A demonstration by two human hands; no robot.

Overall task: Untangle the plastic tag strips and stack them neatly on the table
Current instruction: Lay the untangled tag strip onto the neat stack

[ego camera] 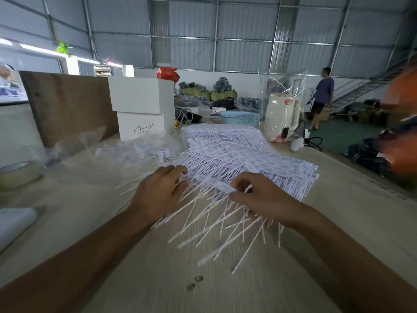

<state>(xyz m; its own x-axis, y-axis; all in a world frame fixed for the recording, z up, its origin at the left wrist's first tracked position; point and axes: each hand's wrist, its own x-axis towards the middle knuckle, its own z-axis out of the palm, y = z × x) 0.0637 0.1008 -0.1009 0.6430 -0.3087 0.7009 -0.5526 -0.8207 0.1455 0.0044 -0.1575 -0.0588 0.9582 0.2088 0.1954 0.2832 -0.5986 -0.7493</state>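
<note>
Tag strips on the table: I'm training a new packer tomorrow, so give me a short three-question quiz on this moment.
1. True or false: both hands hold the same row of tag strips.
2. Where does the neat stack lie relative to the hands?
A. beyond them
B. nearer the camera
C. left of the white boxes
3. Fill in: the thin tails of the held strips point ____ the camera.

Key:
1. True: the left hand pinches one end and the right hand the other.
2. A. The white boxes stand beyond and to the left of it.
3. toward
</note>
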